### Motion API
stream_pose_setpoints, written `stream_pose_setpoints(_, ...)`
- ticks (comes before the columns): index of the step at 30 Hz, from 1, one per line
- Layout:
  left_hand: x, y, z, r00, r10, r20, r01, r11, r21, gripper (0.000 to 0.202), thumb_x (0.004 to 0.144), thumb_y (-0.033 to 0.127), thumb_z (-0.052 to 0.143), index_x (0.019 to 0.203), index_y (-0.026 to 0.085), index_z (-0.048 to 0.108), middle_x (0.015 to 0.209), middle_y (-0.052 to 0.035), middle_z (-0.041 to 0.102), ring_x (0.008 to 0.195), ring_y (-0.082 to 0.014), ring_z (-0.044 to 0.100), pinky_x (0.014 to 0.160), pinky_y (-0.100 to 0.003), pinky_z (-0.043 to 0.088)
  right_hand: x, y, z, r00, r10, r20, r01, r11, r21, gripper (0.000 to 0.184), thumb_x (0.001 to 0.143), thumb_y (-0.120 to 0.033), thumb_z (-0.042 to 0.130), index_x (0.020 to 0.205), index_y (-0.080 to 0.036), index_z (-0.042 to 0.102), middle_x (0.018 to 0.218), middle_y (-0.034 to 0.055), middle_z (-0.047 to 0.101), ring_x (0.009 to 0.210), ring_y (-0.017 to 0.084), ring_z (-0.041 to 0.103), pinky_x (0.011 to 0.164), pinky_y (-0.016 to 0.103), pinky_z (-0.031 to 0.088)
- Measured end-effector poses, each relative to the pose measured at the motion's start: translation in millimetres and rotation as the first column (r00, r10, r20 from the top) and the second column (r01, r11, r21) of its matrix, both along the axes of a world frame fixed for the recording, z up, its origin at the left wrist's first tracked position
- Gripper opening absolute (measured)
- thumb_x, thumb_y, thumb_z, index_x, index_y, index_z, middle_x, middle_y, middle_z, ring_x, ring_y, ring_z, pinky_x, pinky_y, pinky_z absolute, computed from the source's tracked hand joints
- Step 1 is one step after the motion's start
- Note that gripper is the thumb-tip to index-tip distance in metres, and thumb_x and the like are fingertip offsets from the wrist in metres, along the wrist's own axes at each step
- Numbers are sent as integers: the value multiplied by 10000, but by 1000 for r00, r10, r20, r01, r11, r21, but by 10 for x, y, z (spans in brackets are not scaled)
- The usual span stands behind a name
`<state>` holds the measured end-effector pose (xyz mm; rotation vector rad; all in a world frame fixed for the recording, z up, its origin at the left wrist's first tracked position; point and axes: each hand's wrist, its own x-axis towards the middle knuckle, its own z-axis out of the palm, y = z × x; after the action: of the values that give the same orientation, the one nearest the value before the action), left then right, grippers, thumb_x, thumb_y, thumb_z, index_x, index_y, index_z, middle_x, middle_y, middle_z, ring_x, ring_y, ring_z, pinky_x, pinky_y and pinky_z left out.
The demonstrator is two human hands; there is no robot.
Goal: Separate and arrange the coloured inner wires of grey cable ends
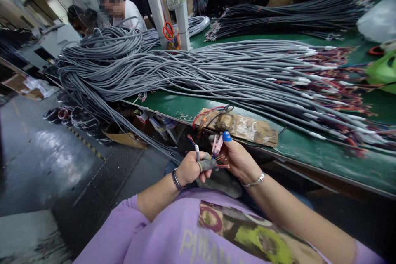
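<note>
My left hand [189, 169] is closed around the end of a grey cable [197, 153], which has a white band and thin coloured wires. Bare-tipped wires [222, 161] fan out between my two hands. A grey cover wraps one of my left fingers. My right hand [239, 159], with blue tape on its thumb, pinches a small pinkish-white piece [217, 144] just above those wires; its exact kind is unclear. Beyond my hands, a brown taped cardboard piece [262, 132] lies at the bench edge, with red and black leads beside it.
Many grey cables [185, 66] stretch across the green bench [309, 161] and hang over its left end. Black cable bundles [278, 18] lie behind a white post [154, 4] holding orange-handled scissors [168, 31]. A person [131, 14] sits at the back left. A green bag [383, 70] is at right.
</note>
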<state>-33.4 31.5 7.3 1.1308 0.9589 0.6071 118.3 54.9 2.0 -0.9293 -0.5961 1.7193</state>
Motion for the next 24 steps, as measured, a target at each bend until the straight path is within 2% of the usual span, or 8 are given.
stream_pose_setpoints(5, 0, -1, -5, 999, -7, -39, 8, 1000, 17, 404, 726, 492, 671, 575, 138, 547, 474, 22, 543, 317, -50, 438, 337, -173, 289, -14, -4, 1, 997, 2, 78, 0, 1000, -31, 539, 625, -722, 678, 617, -190, 585, 548, 8, 531, 520, 138, 446, 529, 286, 389)
stream_pose_setpoints(12, -19, -14, 39, 998, 14, -62, -15, 1000, -11, 429, 698, 535, 683, 586, 144, 546, 479, 22, 545, 314, -52, 433, 330, -174, 288, 8, -19, -62, 990, -4, 142, 7, 1000, -21, 532, 707, -734, 583, 693, -204, 618, 658, 55, 618, 605, 179, 541, 584, 302, 448)
stream_pose_setpoints(17, -9, -64, 121, 996, -21, -89, 21, 1000, 2, 489, 698, 596, 660, 557, 146, 530, 474, 20, 532, 325, -51, 435, 339, -172, 298, 86, -65, -166, 996, 38, 76, -35, 999, -42, 514, 733, -717, 575, 729, -205, 613, 620, 29, 581, 546, 150, 492, 540, 281, 435)
stream_pose_setpoints(20, -12, -121, 156, 993, -58, -103, 60, 998, 23, 499, 707, 609, 648, 556, 147, 534, 484, 16, 530, 339, -58, 447, 348, -177, 316, 133, -92, -215, 999, 31, 43, -28, 996, -79, 478, 728, -680, 619, 746, -202, 626, 675, 33, 600, 553, 135, 488, 543, 265, 444)
stream_pose_setpoints(24, -40, -198, 158, 991, -39, -128, 47, 997, 61, 495, 732, 601, 630, 558, 149, 526, 503, 11, 533, 357, -59, 457, 364, -177, 316, 170, -169, -189, 996, 79, 43, -75, 994, -81, 458, 709, -652, 659, 768, -199, 640, 713, 43, 619, 559, 132, 493, 540, 264, 443)
